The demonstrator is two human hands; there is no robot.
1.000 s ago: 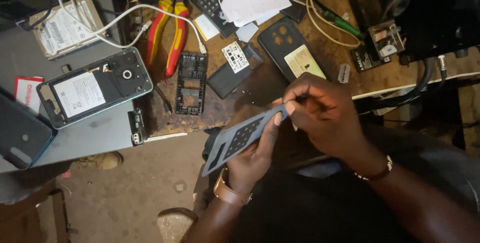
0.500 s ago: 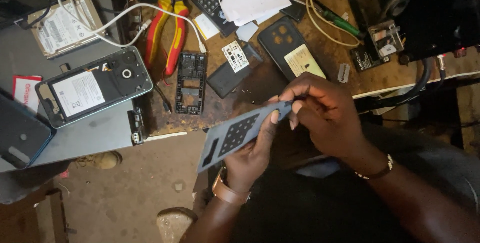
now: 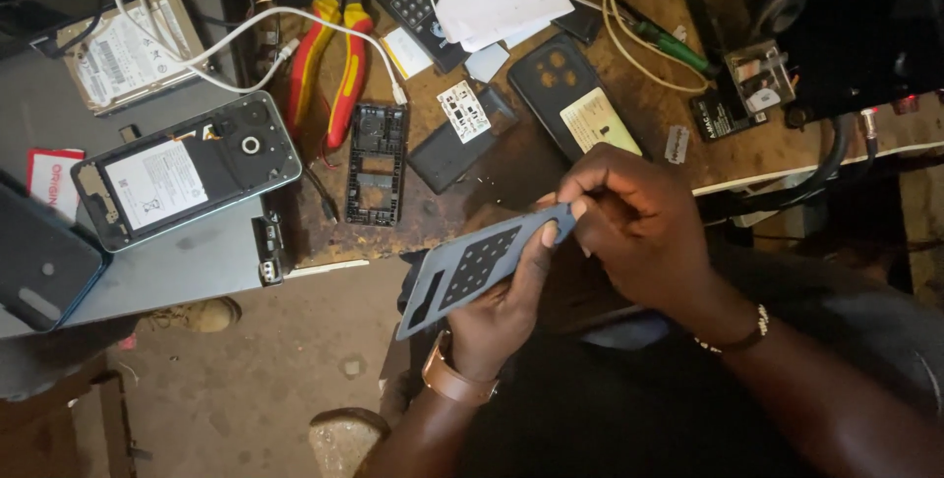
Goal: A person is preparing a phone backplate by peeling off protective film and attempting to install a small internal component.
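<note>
My left hand (image 3: 503, 313) holds a thin grey phone panel (image 3: 470, 269) with a dark grid of small squares, tilted up towards the right, in front of the workbench edge. My right hand (image 3: 637, 225) pinches the panel's upper right corner between thumb and forefinger. A watch sits on my left wrist, a beaded bracelet on my right. Part of the panel's underside is hidden by my left fingers.
On the workbench lie an opened phone with its battery showing (image 3: 185, 169), red-handled pliers (image 3: 326, 66), a black plastic frame (image 3: 375, 163), a dark phone case (image 3: 574, 95), a hard drive (image 3: 130, 45), white cable, papers and a razor blade (image 3: 677, 144). Bare floor lies below left.
The panel has shifted slightly up and right in my hands. My right fingers have moved onto its upper right corner.
</note>
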